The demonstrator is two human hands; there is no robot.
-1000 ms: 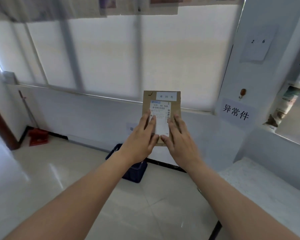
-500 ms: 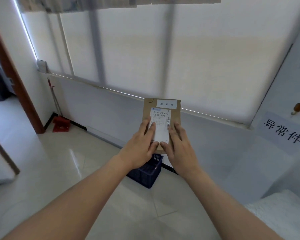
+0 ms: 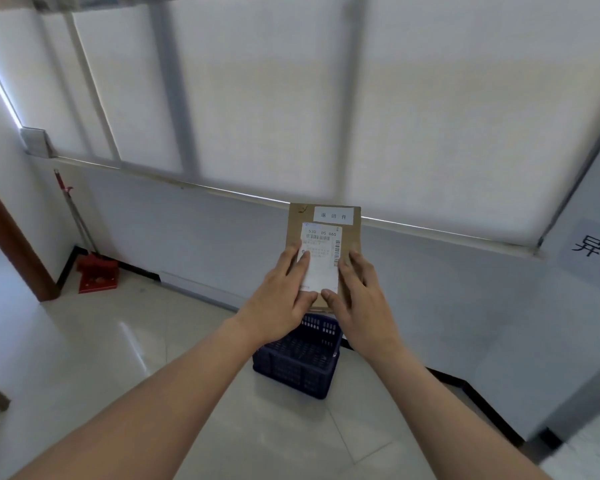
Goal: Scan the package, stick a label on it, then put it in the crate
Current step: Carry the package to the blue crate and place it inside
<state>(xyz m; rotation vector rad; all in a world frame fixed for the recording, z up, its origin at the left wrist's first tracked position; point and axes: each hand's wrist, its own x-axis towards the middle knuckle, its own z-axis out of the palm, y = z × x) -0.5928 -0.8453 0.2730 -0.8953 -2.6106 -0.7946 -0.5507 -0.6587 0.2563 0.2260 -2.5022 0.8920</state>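
I hold a flat brown cardboard package (image 3: pixel 350 233) upright in front of me with both hands. It carries a white shipping label (image 3: pixel 321 251) with barcodes and a small white sticker (image 3: pixel 333 215) with printed characters near its top edge. My left hand (image 3: pixel 281 299) grips the package's lower left side, fingers over the label. My right hand (image 3: pixel 361 299) grips the lower right side. A dark blue slatted plastic crate (image 3: pixel 298 362) stands on the floor right below the package, against the wall.
A red dustpan with a long handle (image 3: pixel 96 273) leans in the left corner by a brown door frame (image 3: pixel 11 244). A covered window (image 3: pixel 291 98) fills the wall ahead. A sign with black characters (image 3: pixel 593 249) hangs at right. Pale floor tiles (image 3: pixel 153 341) surround the crate.
The view has swung left and drawn closer to the wall, so the crate has come into fuller view below the package. Both hands keep the same hold on the package.
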